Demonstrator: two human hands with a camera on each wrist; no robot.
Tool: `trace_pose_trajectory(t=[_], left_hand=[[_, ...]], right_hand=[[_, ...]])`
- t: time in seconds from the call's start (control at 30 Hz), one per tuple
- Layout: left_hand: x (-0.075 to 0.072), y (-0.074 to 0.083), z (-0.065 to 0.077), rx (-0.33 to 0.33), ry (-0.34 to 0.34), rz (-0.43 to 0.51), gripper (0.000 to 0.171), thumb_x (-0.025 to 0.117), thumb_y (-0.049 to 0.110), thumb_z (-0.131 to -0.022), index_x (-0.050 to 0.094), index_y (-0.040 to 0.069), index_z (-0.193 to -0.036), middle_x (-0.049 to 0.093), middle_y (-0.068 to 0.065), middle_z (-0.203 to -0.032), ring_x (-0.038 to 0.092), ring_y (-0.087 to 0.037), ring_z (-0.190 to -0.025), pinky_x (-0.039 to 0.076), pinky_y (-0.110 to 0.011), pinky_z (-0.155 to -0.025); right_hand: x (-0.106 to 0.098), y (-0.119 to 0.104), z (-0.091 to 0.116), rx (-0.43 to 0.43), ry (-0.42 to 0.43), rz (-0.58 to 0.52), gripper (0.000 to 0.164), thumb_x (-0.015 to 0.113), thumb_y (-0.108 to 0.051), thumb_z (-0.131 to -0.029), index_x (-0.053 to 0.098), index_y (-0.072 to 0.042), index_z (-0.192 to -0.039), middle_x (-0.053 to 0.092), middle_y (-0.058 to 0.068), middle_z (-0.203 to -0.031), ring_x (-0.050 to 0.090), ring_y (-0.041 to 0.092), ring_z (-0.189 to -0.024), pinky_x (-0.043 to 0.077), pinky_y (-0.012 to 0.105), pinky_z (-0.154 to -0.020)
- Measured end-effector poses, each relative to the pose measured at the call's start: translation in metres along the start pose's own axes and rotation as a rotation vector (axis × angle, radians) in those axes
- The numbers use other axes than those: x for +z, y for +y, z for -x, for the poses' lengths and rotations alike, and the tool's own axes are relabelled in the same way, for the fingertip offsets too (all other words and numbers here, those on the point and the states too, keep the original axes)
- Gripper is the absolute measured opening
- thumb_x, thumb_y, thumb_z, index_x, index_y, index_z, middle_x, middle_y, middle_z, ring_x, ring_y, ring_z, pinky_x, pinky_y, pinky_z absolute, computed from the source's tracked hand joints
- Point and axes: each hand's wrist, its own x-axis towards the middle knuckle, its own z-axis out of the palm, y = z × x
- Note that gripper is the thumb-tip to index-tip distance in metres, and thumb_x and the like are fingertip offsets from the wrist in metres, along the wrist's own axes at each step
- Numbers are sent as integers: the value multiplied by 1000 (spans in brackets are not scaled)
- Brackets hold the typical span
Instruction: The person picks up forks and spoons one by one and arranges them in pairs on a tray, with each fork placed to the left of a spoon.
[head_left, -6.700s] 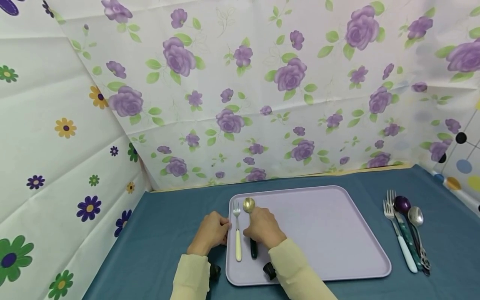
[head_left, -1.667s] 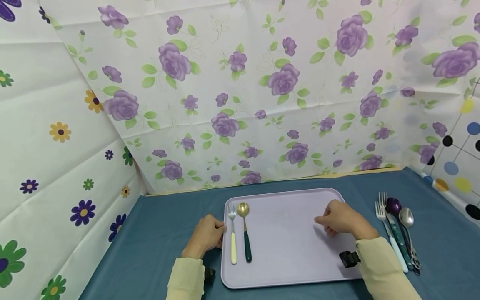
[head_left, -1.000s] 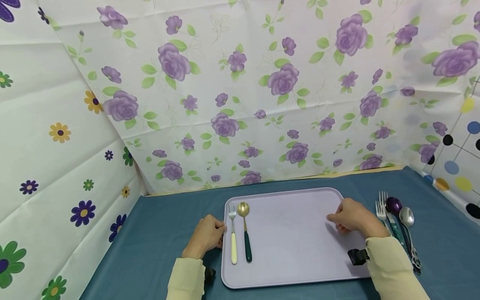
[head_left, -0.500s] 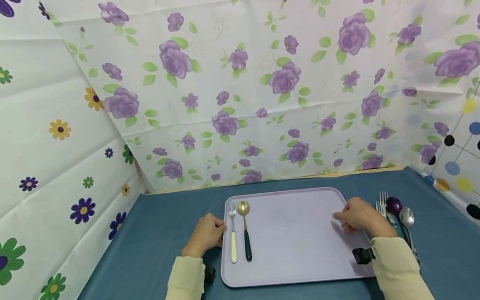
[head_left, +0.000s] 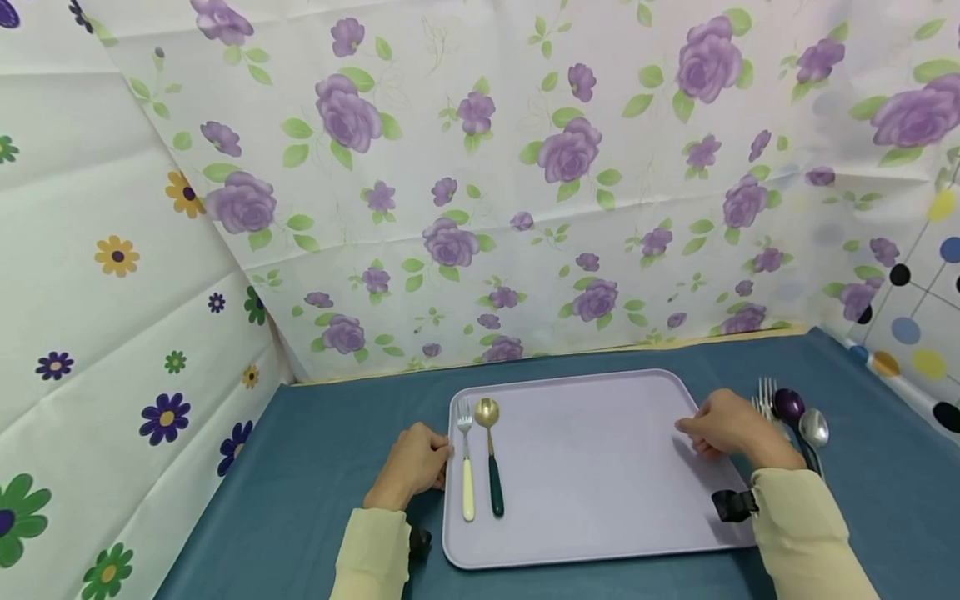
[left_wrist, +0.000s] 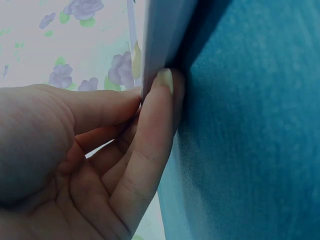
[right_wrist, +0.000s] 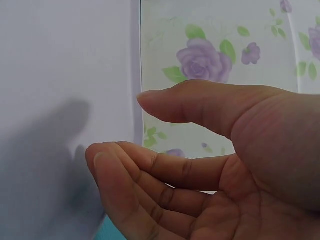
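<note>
A pale lilac tray [head_left: 592, 467] lies on the blue cloth. My left hand [head_left: 412, 467] pinches its left rim; in the left wrist view the thumb and fingers [left_wrist: 155, 125] meet at the tray's edge. On the tray's left side lie a fork with a cream handle [head_left: 468, 487] and a gold spoon with a dark green handle [head_left: 496, 483], side by side. Above the tray's right edge hovers my right hand [head_left: 731, 427]. Its fingers [right_wrist: 120, 185] are loosely bent, with a gap to the thumb and nothing between them. Its shadow falls on the tray.
Right of the tray lies a cluster of cutlery: forks [head_left: 767, 396], a purple spoon [head_left: 789, 406] and a silver spoon [head_left: 813, 427], partly hidden by my right arm. Flowered sheets [head_left: 525, 192] stand behind and at the left.
My right hand was at the gold spoon, then let go of it and moved right across the tray to its right edge. My left hand stays at the left rim.
</note>
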Motion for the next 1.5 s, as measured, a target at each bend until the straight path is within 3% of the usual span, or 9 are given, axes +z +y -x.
trace_pose_trajectory(t=[0.23, 0.9, 1.17, 1.5], left_hand=[[1, 0, 0, 11, -9, 11, 19, 58, 4, -94, 73, -4, -102, 63, -8, -63, 58, -14, -49, 54, -28, -47], [2, -3, 5, 17, -22, 26, 18, 58, 3, -94, 73, -5, -98, 62, -9, -64, 58, -15, -49, 53, -27, -47], [2, -4, 7, 9, -13, 20, 18, 58, 4, -93, 75, -2, -90, 61, -8, -61, 57, -14, -48, 53, -27, -46], [2, -3, 6, 11, -17, 14, 17, 58, 3, -93, 74, -3, -93, 62, -8, -63, 58, -14, -49, 53, -28, -47]], right_hand=[[-8, 6, 1, 17, 1, 0, 31, 60, -22, -93, 68, 5, -79, 65, 6, -68, 62, 16, -61, 56, 34, -60], [-14, 26, 4, 77, 22, 18, 30, 61, -21, -92, 66, 8, -88, 65, 8, -71, 63, 16, -62, 56, 32, -60], [-19, 30, 8, 95, 43, 4, 35, 62, -18, -91, 65, 16, -95, 67, 12, -75, 64, 16, -65, 57, 34, -61], [-29, 38, 12, 133, 34, 24, 30, 61, -20, -91, 69, 9, -87, 65, 9, -71, 62, 17, -62, 56, 33, -59]])
